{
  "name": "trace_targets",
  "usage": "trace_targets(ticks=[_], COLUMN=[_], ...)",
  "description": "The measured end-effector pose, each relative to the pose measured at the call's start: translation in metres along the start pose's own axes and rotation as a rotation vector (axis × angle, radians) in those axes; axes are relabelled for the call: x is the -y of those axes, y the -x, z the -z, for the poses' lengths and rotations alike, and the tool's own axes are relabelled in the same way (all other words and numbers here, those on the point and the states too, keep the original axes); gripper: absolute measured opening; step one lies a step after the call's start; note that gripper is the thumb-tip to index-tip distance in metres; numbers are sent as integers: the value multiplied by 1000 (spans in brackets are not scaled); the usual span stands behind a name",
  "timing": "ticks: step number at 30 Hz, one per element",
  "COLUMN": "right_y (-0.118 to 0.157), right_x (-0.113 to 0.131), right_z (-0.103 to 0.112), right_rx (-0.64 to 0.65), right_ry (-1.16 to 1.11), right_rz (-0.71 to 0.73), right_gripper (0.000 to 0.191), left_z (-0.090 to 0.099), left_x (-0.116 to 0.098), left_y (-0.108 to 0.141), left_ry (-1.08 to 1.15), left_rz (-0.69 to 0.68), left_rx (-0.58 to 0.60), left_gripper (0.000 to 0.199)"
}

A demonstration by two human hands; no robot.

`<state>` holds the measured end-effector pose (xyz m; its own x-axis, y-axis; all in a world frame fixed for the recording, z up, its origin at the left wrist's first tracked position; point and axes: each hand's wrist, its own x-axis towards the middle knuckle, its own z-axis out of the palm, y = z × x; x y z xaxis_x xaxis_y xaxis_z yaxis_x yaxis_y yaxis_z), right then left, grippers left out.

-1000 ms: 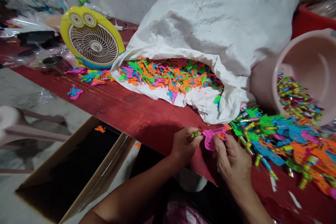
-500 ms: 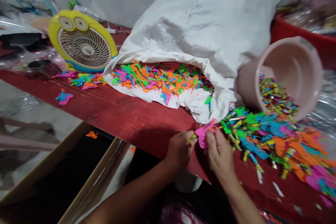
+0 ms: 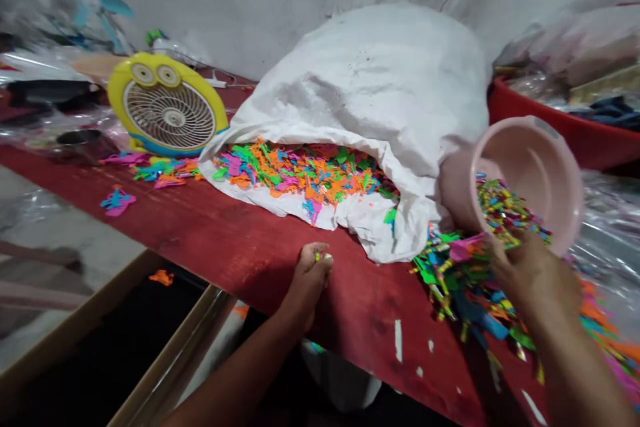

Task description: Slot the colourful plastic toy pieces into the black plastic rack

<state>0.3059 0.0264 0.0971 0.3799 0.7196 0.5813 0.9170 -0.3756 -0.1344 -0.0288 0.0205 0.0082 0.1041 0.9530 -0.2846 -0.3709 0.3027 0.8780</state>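
My left hand [image 3: 304, 277] is closed above the red table, with a small shiny yellow wrapped tube [image 3: 323, 257] showing between thumb and fingers. Over at the right, my right hand [image 3: 540, 280] reaches to the mouth of a tipped pink bucket [image 3: 565, 173], blurred and seen from the back, so its grip is hidden. Small foil-wrapped tubes [image 3: 505, 207] lie inside the bucket. Beside the right fingertips is a pink plastic piece [image 3: 466, 248], on a pile of coloured plastic pieces with tubes attached [image 3: 450, 273].
A white sack [image 3: 370, 93] spills loose coloured plastic pieces [image 3: 300, 170] onto the red table [image 3: 225, 227]. Left of it stand a yellow fan [image 3: 173, 113] and a metal cup [image 3: 83, 143]. Below the edge is an open carton [image 3: 185, 340]; a red tub [image 3: 560, 127] stands behind.
My hands have parted. The right moved right from the pink plastic piece held at the table's front to the bucket and pile; the left moved slightly left. The view has shifted upward.
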Motion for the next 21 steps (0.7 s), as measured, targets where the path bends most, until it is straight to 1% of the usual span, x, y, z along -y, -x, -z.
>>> trace_targets(ticks=[1,2,3,4,5,6,7,10,12,14,16,19,21], right_y=[3,8,14,19,23,24,23,9,-3,-11,-12,-5,-1], right_x=[9,23,40,60,81,104,126,184,212,230,238,234,225], right_z=[0,-1,-5,-11,-20,-31,-43,-83,-103,-117,-127,-133,-130], right_rx=[-32,-32,1,61,62,119,165,217,212,218,222,193,176], right_ry=[72,50,-41,-154,-286,-389,-430,-394,-379,-368,-371,-451,-518], right_rz=[-9,51,162,283,364,446,505,583,597,615,635,640,636], right_gripper=[36,36,34,32,32,32,31,31,27,20,15,13,13], left_z=[2,5,6,7,8,9,10,13,15,15,15,12,11], left_x=[0,1,3,5,7,9,10,11,9,8,8,11,13], left_y=[-2,-5,-7,-9,-11,-12,-13,-13,-13,-13,-15,-19,-21], left_ry=[-2,-9,-14,-11,-2,11,25,49,44,29,25,49,50], left_rz=[-18,-48,-81,-112,-137,-159,-177,-194,-182,-170,-169,-162,-161], left_rx=[-27,-51,-62,-58,-45,-29,-15,12,28,29,25,39,48], left_gripper=[32,26,22,22,24,27,33,45,45,40,39,47,49])
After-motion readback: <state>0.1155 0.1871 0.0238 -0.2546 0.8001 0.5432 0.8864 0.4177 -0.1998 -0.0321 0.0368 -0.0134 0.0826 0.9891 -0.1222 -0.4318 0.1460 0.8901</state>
